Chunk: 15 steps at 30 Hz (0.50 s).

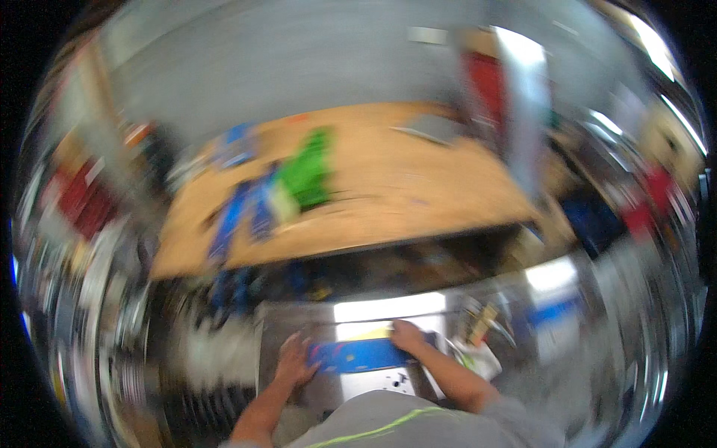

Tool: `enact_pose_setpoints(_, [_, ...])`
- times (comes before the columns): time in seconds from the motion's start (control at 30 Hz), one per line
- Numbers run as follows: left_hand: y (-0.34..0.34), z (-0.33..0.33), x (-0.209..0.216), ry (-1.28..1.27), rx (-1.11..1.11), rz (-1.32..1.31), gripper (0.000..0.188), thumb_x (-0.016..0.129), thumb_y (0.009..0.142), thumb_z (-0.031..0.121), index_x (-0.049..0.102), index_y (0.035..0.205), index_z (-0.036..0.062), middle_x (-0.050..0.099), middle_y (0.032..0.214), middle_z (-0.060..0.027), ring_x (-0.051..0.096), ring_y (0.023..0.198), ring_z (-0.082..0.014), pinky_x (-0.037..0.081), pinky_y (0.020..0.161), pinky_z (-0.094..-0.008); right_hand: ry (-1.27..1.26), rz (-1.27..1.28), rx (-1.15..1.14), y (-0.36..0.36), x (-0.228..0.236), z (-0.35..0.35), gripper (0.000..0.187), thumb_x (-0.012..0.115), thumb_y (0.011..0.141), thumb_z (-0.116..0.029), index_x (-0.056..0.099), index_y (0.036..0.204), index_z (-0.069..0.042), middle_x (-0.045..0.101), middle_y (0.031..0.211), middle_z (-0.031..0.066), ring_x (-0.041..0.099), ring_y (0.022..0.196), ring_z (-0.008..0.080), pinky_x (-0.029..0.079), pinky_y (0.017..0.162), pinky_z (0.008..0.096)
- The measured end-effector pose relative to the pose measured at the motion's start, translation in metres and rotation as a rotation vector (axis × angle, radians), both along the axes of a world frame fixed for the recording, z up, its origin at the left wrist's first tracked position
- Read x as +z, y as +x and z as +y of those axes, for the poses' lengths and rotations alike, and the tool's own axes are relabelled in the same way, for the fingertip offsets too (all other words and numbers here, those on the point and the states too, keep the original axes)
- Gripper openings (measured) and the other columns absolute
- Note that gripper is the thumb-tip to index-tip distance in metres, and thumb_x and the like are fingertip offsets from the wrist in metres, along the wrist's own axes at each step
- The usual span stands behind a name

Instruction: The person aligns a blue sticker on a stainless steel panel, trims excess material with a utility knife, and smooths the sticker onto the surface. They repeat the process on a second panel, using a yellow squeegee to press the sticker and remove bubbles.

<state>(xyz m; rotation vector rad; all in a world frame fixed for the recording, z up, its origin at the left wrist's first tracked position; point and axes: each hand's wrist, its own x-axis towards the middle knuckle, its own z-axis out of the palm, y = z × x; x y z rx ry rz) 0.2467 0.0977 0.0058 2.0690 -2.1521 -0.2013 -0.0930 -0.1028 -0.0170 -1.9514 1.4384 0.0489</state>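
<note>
A flat, long blue panel (pixel 355 357) lies crosswise in front of me on a dark work surface, with small red and yellow marks on it. At its left end is my left hand (pixel 296 361), fingers stretched apart and the thumb touching the panel's edge. My right hand (pixel 406 336) is closed over the panel's upper right corner; its fingertips are hidden. Behind the panel a bit of something yellow (pixel 379 331) shows. A bright white area with small dark pieces (pixel 397 381) lies on the near side. Motion blurs the picture.
Beyond stands a wooden-topped table (pixel 418 194) bearing green cloth-like material (pixel 308 170), blue strips (pixel 231 220) and a grey flat object (pixel 432 128). Right of my right hand are a white bag-like thing (pixel 482 360) and a yellowish tool or stick (pixel 485 321). Blurred shelves line both sides.
</note>
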Motion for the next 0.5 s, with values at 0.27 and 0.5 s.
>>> enact_pose_setpoints(0.27, [-0.014,0.003,-0.031,0.165,0.100,-0.099,0.089,0.034,0.098,0.069,0.018,0.160,0.0071,0.009,0.167,-0.0232,0.008,0.154,-0.0412,0.008,0.125,-0.0520,-0.207,-0.024,0.143,0.003,0.014,-0.015,0.043,0.078,0.076,-0.035,0.069,0.108,-0.006,0.074,0.096,0.0186,0.072,0.088,0.0352,0.056,0.081,0.0434])
enact_pose_setpoints(0.5, [-0.016,0.001,-0.036,0.137,0.122,-0.146,0.090,0.035,0.097,0.070,0.018,0.161,0.0089,0.009,0.166,-0.0259,0.009,0.154,-0.0415,0.010,0.125,-0.0516,-0.179,-0.184,0.121,-0.006,0.000,-0.021,0.030,0.076,0.080,-0.019,0.068,0.107,-0.007,0.074,0.092,0.0181,0.071,0.086,0.0340,0.055,0.079,0.0431])
